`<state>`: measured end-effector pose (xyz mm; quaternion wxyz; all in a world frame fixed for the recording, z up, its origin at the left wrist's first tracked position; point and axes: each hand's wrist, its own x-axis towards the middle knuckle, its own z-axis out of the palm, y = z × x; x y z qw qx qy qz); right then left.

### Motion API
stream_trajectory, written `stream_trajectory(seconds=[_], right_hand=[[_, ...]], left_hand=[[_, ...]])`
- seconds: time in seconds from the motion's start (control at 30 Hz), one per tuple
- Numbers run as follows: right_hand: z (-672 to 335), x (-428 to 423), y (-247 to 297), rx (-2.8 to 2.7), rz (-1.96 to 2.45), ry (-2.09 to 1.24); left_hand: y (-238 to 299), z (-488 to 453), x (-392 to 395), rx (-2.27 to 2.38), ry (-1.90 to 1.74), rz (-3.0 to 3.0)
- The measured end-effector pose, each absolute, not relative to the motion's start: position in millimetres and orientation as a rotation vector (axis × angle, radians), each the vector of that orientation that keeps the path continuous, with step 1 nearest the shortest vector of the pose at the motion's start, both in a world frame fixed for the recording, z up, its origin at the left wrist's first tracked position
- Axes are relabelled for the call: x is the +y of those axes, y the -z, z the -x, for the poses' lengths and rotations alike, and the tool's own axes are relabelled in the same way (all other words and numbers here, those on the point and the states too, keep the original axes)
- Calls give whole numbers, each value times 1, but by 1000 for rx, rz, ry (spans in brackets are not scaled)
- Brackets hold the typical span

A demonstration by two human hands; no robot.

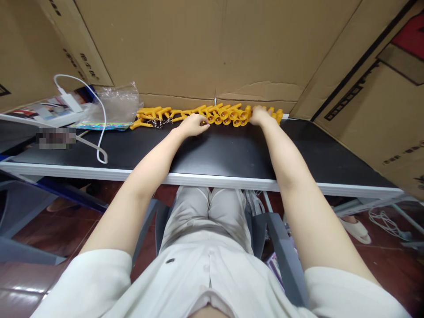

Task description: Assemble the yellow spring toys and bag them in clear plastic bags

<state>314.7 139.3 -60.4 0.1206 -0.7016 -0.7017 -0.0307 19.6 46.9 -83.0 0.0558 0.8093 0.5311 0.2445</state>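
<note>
Along the back of the black table lies a long row of yellow plastic pieces [228,115], stacked on one another. Several on the right show round funnel-like open ends facing me; on the left, thin branched parts carry silvery wire spirals [159,123]. My left hand [192,125] is at the front of the row, left of the funnel ends, its fingers curled and the thumb pointing right. Whatever it may hold is hidden. Toward the row's right end, my right hand [259,116] closes over the yellow pieces, its fingertips partly hidden among them.
A clear plastic bag [115,104] lies left of the row on colourful flat packets [102,126]. Further left are a white charger [72,101] with a looping cable and a light-coloured strip. Cardboard walls [185,48] rise behind and at both sides. The table's pale front edge [225,180] crosses before me.
</note>
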Motion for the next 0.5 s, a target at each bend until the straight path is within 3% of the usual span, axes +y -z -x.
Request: stream_trajectory(seconds=[0.33,0.5], right_hand=[[-306,123,71,-1947,1915,83],[-304,109,67,-1877,1973,-4]], left_hand=[[83,-20,48,1619,-713,-2467],[85,-11,54,1877,-760,-2342]])
